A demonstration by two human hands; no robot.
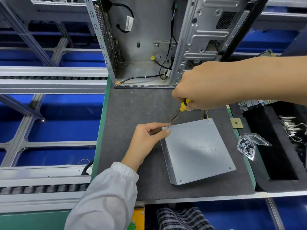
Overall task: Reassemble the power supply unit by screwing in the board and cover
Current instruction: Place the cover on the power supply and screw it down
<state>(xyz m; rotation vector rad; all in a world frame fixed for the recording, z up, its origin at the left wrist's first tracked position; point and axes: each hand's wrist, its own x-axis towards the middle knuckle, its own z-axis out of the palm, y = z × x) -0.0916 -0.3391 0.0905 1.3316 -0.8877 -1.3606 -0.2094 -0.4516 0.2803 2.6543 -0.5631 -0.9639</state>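
Note:
The grey metal power supply unit point(197, 150) lies flat on the dark mat, cover side up, with yellow and black wires showing at its far edge. My right hand point(199, 87) grips a yellow-handled screwdriver point(180, 110); its tip stands on a small screw point(167, 127) at the cover's far left corner. My left hand point(147, 140) pinches that same corner between thumb and forefinger, right beside the screw. Two more screw holes show along the cover's near edge.
An open, empty computer case point(146, 42) stands upright at the back of the mat point(126, 113). To the right lie a clear plastic screw box point(246, 146), a small gold chip point(236, 123), a circuit board point(254, 103) and a black foam tray. Conveyor rails run on the left.

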